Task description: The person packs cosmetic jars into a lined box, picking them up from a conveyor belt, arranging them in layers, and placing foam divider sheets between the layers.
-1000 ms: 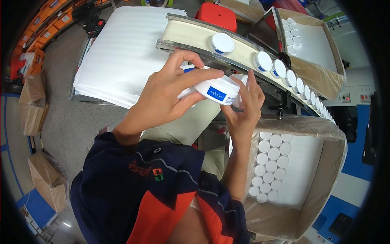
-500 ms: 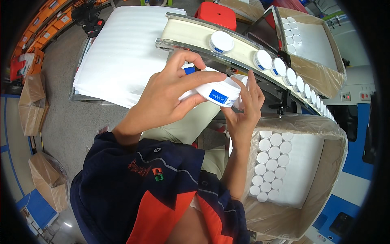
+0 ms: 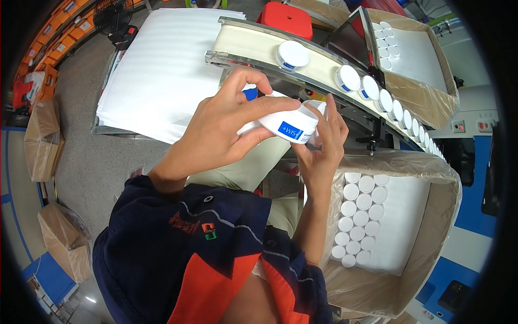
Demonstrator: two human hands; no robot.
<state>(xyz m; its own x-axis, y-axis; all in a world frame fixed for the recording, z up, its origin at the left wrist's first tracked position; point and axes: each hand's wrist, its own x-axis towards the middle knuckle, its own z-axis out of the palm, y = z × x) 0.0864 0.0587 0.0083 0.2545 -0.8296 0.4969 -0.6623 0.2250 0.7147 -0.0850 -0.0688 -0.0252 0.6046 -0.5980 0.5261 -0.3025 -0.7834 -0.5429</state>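
My left hand is closed around a short white jar with a blue label, thumb and fingers on its sides. A second blue patch shows behind that hand's fingers, on a white thing mostly hidden by them. My right hand grips another white piece, round and partly hidden by its fingers, and its thumb and fingers touch the labelled jar's right end. The pieces are held tilted, close together, in front of the conveyor's near rail.
A conveyor belt carries a row of white lidded jars toward the right. At the right, a film-lined carton holds several rows of white jars. White sheets are stacked at left; a red stool stands behind the belt.
The labelled jar has turned slightly in my hands, its label shifting a little. My right hand has moved slightly left. The jars on the belt stay nearly in place.
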